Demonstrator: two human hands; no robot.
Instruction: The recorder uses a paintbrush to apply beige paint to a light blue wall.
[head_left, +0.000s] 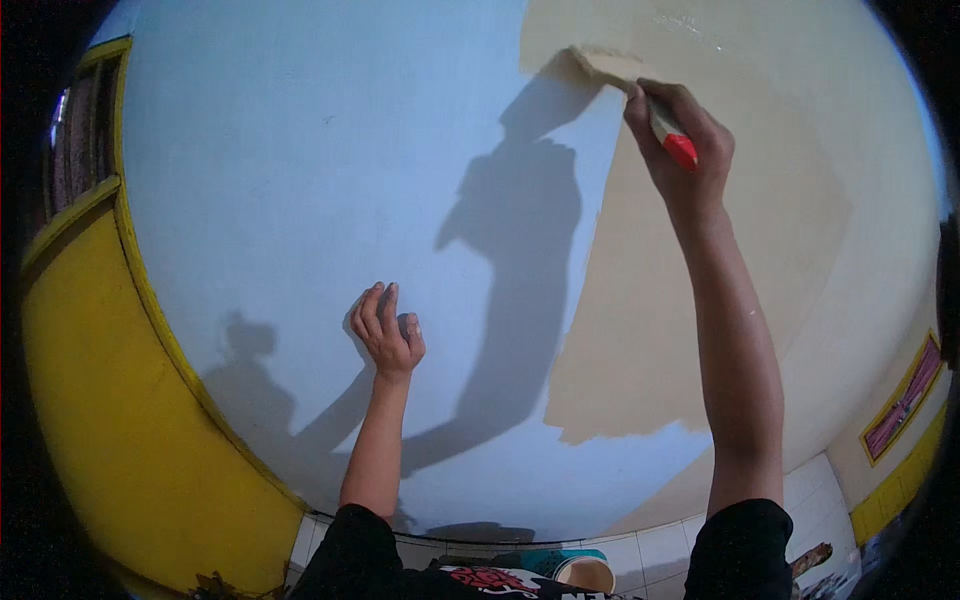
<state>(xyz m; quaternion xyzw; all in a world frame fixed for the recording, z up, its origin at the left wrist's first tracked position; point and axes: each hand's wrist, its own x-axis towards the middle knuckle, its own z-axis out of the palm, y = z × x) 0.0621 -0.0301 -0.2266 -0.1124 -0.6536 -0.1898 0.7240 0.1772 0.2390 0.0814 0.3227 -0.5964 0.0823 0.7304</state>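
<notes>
My right hand (682, 139) grips the handle of a flat paintbrush (611, 71) with a red end. Beige paint covers its bristles, which touch the wall near the top edge of a beige painted area (667, 300). Left of that area the wall (300, 187) is light blue, and a strip of the same blue shows below it. My left hand (386, 334) rests against the blue wall at lower left, fingers apart and holding nothing. Shadows of my arms, the brush and my head fall across the blue part.
A yellow panel (150, 420) with a yellow-framed window (86, 135) borders the wall on the left. Below me, a paint container (589, 574) stands by a teal object (536, 559) near white tiles (660, 551). At far right is a small curtained window (904, 401).
</notes>
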